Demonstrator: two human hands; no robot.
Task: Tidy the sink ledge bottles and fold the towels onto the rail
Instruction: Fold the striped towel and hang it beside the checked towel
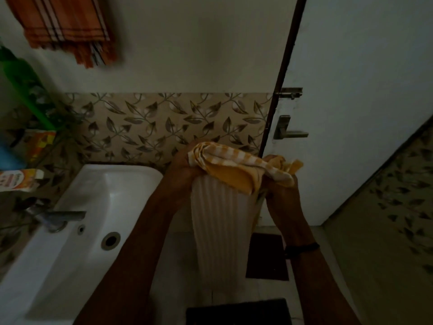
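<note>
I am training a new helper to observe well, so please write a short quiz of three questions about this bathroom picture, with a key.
1. True or false: the left hand and the right hand both grip the yellow checked towel.
2. The orange striped towel hangs: a) high on the wall, b) in a bucket, c) over a chair.
3. Fill in: the tap stands on the ___.
Key: 1 true; 2 a; 3 sink.

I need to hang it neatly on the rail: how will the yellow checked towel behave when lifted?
Probably floppy: the yellow checked towel bunches and sags between the left hand and right hand. Likely light for its size, as it looks thin enough to crumple into folds. It may not keep a fold unaided, since its loose edges droop.
</note>
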